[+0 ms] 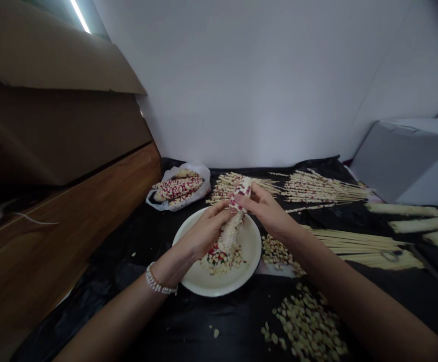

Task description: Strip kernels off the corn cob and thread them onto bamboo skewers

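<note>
Both hands grip one ear of corn over a white bowl. Its lower part is a bare, pale cob; white and dark red kernels cover the upper end. My left hand is closed around the middle of the ear from the left. From the right, my right hand is closed on the kernel-covered upper end, its thumb pressed against the kernels. Loose kernels lie in the bowl, whose bottom has a red and green pattern.
Behind the bowl, a plastic bag holds speckled corn ears. Kernel-threaded skewers lie at the back right, bare sticks before them. Stripped cobs lie far right. Loose kernels are spread in front. A cardboard box stands left.
</note>
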The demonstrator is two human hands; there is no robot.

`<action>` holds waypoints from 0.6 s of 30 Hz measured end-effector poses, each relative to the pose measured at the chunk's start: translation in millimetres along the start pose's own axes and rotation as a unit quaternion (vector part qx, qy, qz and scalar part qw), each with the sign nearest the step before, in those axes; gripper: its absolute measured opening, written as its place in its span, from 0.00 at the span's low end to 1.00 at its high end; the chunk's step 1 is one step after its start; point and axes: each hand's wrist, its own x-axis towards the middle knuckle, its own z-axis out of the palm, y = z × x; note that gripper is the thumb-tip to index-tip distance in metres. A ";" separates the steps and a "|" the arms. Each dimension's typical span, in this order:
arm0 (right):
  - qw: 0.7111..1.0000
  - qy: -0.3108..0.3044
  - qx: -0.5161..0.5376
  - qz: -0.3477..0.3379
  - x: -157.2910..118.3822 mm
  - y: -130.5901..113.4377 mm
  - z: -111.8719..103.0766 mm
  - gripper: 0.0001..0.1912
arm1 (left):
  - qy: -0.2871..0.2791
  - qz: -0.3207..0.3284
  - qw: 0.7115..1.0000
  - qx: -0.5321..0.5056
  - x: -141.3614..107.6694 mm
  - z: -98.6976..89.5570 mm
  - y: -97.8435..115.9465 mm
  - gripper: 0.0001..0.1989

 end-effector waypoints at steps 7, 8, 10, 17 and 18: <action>0.999 0.007 -0.035 -0.009 -0.1 5.3 2.7 0.16 | 0.046 -0.014 0.999 0.015 2.4 -4.1 -4.4 0.17; 0.999 0.005 -0.032 -0.009 -0.1 5.1 2.2 0.15 | 0.046 -0.011 0.999 0.017 2.7 -4.9 -4.9 0.20; 1.000 0.002 -0.018 -0.009 0.1 3.4 0.4 0.14 | 0.038 -0.008 0.999 0.017 3.0 -6.0 -4.7 0.23; 0.998 -0.031 0.052 0.004 2.2 -4.6 -9.0 0.14 | 0.006 -0.023 0.999 -0.032 0.8 -3.9 4.6 0.14; 0.998 -0.035 0.059 0.005 2.5 -4.5 -9.6 0.14 | 0.007 -0.021 0.999 -0.035 0.6 -3.3 5.0 0.13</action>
